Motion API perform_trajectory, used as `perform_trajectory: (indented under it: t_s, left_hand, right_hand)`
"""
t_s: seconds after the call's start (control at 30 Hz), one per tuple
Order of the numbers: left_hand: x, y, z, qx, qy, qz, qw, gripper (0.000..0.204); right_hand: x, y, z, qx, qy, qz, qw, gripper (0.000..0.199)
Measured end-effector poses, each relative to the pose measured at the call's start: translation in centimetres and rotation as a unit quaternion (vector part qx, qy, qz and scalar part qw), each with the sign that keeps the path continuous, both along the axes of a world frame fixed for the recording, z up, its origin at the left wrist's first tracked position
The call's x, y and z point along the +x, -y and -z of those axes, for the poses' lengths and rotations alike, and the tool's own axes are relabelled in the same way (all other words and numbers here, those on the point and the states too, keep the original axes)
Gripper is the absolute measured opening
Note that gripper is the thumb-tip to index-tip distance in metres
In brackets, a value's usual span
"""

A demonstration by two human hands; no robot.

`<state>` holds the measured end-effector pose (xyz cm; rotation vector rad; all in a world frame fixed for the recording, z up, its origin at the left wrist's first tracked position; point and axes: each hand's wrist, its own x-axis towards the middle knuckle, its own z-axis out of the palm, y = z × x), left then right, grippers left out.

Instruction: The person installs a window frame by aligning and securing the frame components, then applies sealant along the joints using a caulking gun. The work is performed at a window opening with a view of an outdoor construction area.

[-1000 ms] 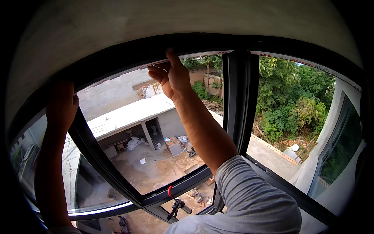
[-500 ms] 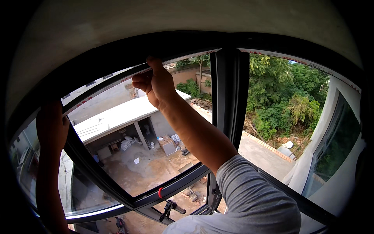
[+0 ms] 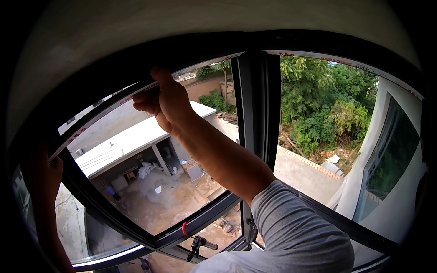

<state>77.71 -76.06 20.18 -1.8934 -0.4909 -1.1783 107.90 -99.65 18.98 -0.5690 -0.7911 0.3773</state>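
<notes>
Right hand (image 3: 166, 102) gripping top edge of dark window sash (image 3: 114, 218), left hand (image 3: 43, 175) on its side

Right hand (image 3: 166, 102) at 11 o'clock on the top edge of the dark metal window sash (image 3: 114, 218), left hand (image 3: 43, 175) at 9 on its side, dark centre mullion (image 3: 255, 104) at 12, green trees (image 3: 323, 100) behind at 2.

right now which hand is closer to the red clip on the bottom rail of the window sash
Left. The left hand grips the sash's left edge, somewhat nearer the red clip; the right hand is up on the top rail.
</notes>
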Motion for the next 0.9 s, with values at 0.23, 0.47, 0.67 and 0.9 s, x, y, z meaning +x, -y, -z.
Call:
perform_trajectory:
  t_s: [0.23, 0.47, 0.67, 0.9]
  left_hand:
    - [0.1, 0.2, 0.0, -0.086, 0.061, 0.063, 0.992, 0.026]
    - [0.0, -1.1, 1.2, -0.04, -0.028, -0.015, 0.999, 0.022]
    - [0.7, -0.1, 2.5, -0.102, -0.098, -0.061, 0.988, 0.019]
    - [-7.4, 0.8, 4.1, -0.095, -0.043, -0.061, 0.993, 0.025]
  right_hand:
    - [0.3, 0.5, -0.1, -0.014, -0.01, -0.008, 1.0, 0.039]
    - [0.3, 0.1, 0.6, -0.027, -0.002, -0.026, 0.999, 0.034]
    - [-0.2, -0.4, 1.8, -0.055, -0.011, -0.009, 0.998, 0.032]
    - [-7.3, 1.0, 2.6, 0.042, 0.067, -0.07, 0.994, 0.028]
